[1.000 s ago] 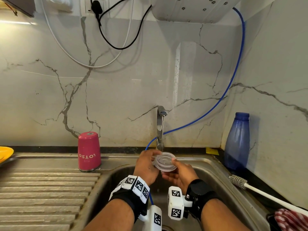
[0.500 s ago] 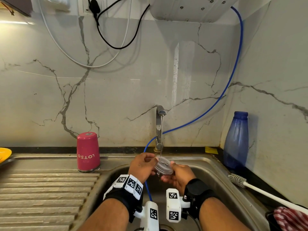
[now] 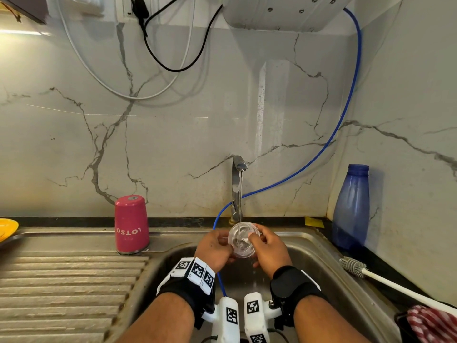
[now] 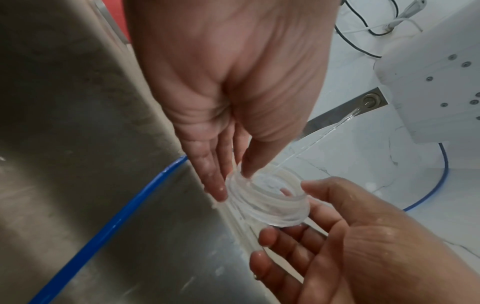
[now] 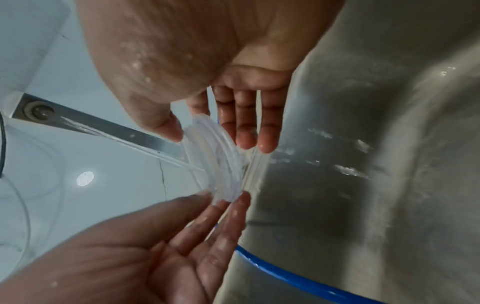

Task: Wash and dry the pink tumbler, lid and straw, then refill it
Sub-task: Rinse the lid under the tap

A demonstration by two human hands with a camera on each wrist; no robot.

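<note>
The clear lid (image 3: 241, 240) is held between both hands over the sink (image 3: 319, 246), directly under the tap (image 3: 238, 189), so that the thin stream of water (image 3: 239, 199) lands inside it. It is tilted with the hollow side up toward the spout, probably so the inner rim and threads get rinsed. The left hand (image 3: 215, 247) is placed at the lid's 9 o'clock edge, with the thumb dipped inside the rim and the fingers laid along the outer wall: a light pinch grip on the lid. The right hand (image 3: 268, 248) is set at 3 o'clock, thumb on the rim, fingers cupped beneath: also clamped on the lid, loosely. Two-sided holding is judged to allow turning under the flow.

The pink tumbler (image 3: 131, 225) is stood upside down on the table at 9 o'clock of the sink, well apart from the hands, presumably left to drain. A blue bottle (image 3: 351, 209) is kept at 3 o'clock by the wall, with a bottle brush (image 3: 352, 267) laid near it.

The straw is not made out with certainty; pale streaks below the lid in the wrist views could be it or just falling water. The lid's straw hole is not readable through the clear plastic and glare. A checked cloth (image 3: 430, 325) and a yellow dish (image 3: 7, 229) are cut off at the frame edges. The sink drain is hidden by the wrists.
</note>
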